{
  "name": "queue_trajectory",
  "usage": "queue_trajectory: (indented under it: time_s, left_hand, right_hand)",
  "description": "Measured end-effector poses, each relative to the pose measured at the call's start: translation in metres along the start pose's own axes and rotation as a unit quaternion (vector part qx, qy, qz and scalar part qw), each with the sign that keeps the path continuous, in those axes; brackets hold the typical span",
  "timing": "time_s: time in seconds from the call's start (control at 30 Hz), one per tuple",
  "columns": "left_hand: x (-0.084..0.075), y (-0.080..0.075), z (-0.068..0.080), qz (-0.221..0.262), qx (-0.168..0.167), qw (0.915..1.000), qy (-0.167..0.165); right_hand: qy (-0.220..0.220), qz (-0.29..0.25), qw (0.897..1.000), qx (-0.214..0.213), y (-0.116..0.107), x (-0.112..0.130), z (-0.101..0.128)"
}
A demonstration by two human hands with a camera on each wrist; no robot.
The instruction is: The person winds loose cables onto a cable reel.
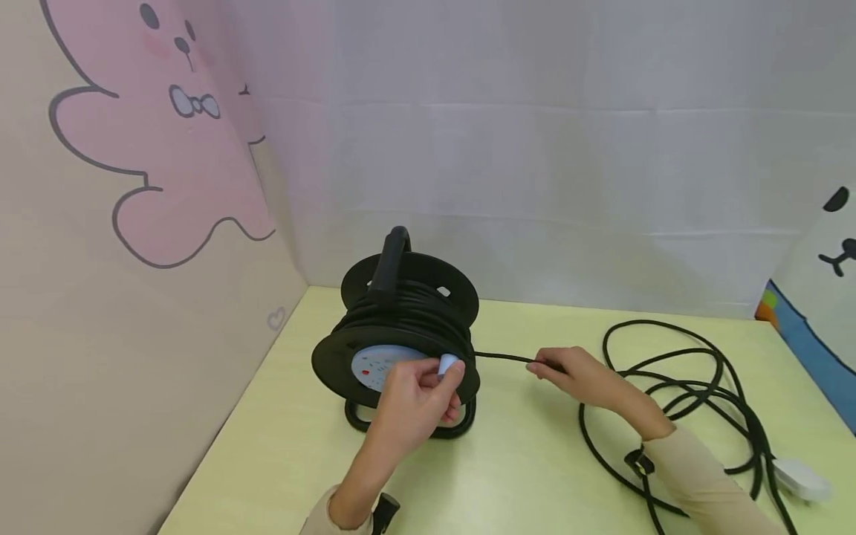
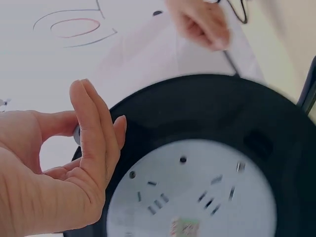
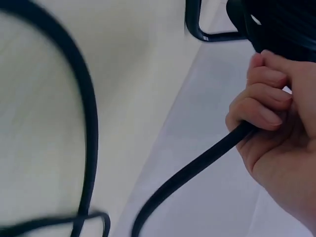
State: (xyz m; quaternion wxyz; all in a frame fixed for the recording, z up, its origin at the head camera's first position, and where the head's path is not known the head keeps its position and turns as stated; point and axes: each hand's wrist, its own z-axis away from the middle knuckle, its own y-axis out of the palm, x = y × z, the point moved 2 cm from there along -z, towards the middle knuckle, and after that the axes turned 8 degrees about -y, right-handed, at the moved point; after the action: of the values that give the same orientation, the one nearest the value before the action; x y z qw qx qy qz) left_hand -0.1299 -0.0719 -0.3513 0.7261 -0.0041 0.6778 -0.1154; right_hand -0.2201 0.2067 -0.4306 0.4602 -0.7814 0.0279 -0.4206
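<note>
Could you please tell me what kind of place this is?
Probably an indoor table corner, perhaps a child's room or a decorated set; I cannot tell which. The signs are the pale yellow tabletop, the pink cartoon animal on the side wall, and the creased whitish backdrop.

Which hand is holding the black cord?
The right hand: it grips the black cord beside the reel, while the left hand pinches the reel's pale knob.

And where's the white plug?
In the head view, the white plug lies on the right side of the table, beside the loose black cable.
</note>
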Motion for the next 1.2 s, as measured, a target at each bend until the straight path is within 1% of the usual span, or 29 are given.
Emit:
queue_trajectory:
  time_s: [0.13,0.23,0.33,0.43,0.6,0.73,0.8,0.9,1.03,1.07,1.1,1.13,1.17,1.2]
  left_hand:
    - [0.012,0.011,-0.005,-0.020,0.008,0.9998,-0.001]
    - [0.022,0.018,-0.007,-0.040,0.008,0.9992,-0.002]
    - [0.031,0.022,-0.009,-0.049,0.009,0.9987,-0.004]
    - [0.039,0.025,-0.011,-0.050,0.017,0.9985,-0.015]
    - [0.049,0.025,-0.013,-0.054,0.020,0.9977,-0.037]
    - [0.056,0.025,-0.014,-0.048,0.018,0.9975,-0.048]
    - [0.060,0.024,-0.014,-0.045,0.019,0.9975,-0.051]
    - [0.065,0.024,-0.015,-0.042,0.021,0.9971,-0.060]
    - [0.073,0.022,-0.014,-0.032,0.025,0.9963,-0.075]
    - [0.075,0.020,-0.014,-0.031,0.025,0.9962,-0.078]
    - [0.077,0.019,-0.015,-0.032,0.024,0.9960,-0.080]
    - [0.080,0.017,-0.015,-0.032,0.025,0.9959,-0.081]
    - [0.082,0.015,-0.015,-0.034,0.023,0.9958,-0.082]
    - [0.085,0.013,-0.015,-0.038,0.021,0.9955,-0.084]
  right_hand:
    - [0.002,0.029,0.999,-0.027,-0.024,0.003,0.018]
    - [0.009,0.065,0.997,-0.045,-0.042,0.006,0.030]
    - [0.009,0.110,0.992,-0.061,-0.057,0.007,0.039]
    - [-0.002,0.163,0.984,-0.073,-0.070,0.009,0.048]
    - [-0.010,0.250,0.964,-0.088,-0.090,0.011,0.063]
    - [-0.016,0.300,0.950,-0.083,-0.104,0.010,0.074]
    - [-0.015,0.318,0.944,-0.085,-0.111,0.009,0.078]
    - [-0.017,0.350,0.931,-0.097,-0.119,0.009,0.086]
    - [-0.027,0.371,0.921,-0.111,-0.126,0.009,0.097]
    - [-0.033,0.381,0.917,-0.114,-0.127,0.009,0.100]
    - [-0.037,0.395,0.910,-0.116,-0.128,0.008,0.103]
    - [-0.044,0.414,0.901,-0.123,-0.129,0.007,0.107]
    - [-0.044,0.436,0.889,-0.131,-0.130,0.006,0.112]
    - [-0.036,0.451,0.880,-0.142,-0.133,0.005,0.117]
